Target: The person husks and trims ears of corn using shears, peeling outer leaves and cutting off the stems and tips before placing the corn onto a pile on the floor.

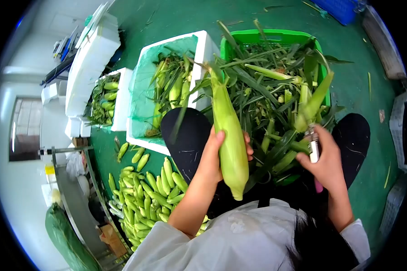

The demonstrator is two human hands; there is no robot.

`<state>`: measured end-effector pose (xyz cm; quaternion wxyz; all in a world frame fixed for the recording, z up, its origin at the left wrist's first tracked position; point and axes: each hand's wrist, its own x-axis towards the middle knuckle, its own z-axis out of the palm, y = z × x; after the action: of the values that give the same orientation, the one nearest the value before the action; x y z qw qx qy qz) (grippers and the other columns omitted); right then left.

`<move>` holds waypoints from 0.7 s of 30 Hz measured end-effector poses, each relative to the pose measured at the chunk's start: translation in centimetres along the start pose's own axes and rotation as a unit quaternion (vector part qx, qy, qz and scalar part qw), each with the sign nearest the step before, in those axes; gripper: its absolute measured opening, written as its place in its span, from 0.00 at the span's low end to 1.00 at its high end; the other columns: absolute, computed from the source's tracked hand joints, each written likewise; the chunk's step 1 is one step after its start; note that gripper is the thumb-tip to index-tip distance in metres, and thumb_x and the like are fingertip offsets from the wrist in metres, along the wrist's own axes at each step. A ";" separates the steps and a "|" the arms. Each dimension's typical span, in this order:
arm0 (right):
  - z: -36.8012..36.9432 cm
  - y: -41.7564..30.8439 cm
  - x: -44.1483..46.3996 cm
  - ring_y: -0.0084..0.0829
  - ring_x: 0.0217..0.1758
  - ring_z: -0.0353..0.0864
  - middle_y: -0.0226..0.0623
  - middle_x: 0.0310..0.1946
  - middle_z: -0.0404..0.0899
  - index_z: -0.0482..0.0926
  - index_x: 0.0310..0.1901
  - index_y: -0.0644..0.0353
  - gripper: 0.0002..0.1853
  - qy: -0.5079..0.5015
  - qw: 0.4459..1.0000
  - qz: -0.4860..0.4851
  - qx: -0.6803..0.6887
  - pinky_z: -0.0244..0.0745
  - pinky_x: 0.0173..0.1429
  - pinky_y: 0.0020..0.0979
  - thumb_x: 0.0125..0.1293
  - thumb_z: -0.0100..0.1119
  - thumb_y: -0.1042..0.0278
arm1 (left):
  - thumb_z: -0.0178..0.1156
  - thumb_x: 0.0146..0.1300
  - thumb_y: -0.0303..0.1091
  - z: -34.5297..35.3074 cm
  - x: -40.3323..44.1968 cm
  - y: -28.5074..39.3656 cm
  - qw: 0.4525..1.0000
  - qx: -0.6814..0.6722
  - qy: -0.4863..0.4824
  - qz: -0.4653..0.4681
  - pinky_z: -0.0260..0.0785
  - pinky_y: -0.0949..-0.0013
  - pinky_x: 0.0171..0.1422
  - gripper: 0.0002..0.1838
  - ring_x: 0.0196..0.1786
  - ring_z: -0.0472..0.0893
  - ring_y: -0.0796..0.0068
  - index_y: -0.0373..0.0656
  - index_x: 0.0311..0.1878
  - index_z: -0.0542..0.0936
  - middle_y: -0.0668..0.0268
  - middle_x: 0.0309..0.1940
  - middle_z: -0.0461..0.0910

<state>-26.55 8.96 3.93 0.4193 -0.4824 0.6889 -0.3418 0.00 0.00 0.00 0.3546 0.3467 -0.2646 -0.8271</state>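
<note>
Ear of corn (231, 144), wrapped in its pale green husk, is held aloft by the left hand (218, 156), whose thumb and fingers are closed around its sides. Its leafy tip is pointed away from the body, near the left edge of the green crate (282, 34). A small tool (314, 147) with a white section is gripped by the closed right hand (324, 158); its exact kind is blurred. Just above it, a husk piece (314, 106) is seen, perhaps touched by the tool. The crate is heaped with leaves (262, 90). Leafy ears (175, 92) are held in the foam box (205, 49), beside the crate's left edge. Beyond the box's near edge, a pile of ears (144, 203) is spread on the floor (355, 67).
</note>
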 end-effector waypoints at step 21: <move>0.5 3.8 0.8 0.25 0.49 0.75 0.35 0.48 0.77 0.66 0.65 0.62 0.34 -0.380 0.846 0.052 0.370 0.72 0.54 0.28 0.58 0.71 0.66 | 0.72 0.48 0.44 -0.2 -0.6 2.9 0.949 0.069 -0.232 -0.202 0.79 0.56 0.46 0.42 0.42 0.82 0.52 0.29 0.61 0.66 0.43 0.40 0.76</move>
<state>-27.74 9.28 0.18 0.8131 -0.3466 0.3222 -0.3390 1.62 -1.36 2.07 0.0841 0.2146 -0.3204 -0.9188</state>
